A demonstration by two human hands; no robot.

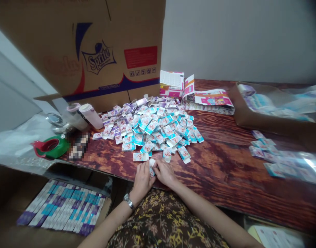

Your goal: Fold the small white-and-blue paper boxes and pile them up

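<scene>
Packet (152, 167), label illegible, seemingly pinched; Sprite box (95, 58) behind.

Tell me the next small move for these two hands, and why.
Probably finish working on the small packet before taking another: the left hand and right hand both pinch it at the table edge, so neither is free to reach into the pile beyond.

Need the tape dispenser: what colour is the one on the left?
The dispenser is green and red, head view.
</scene>
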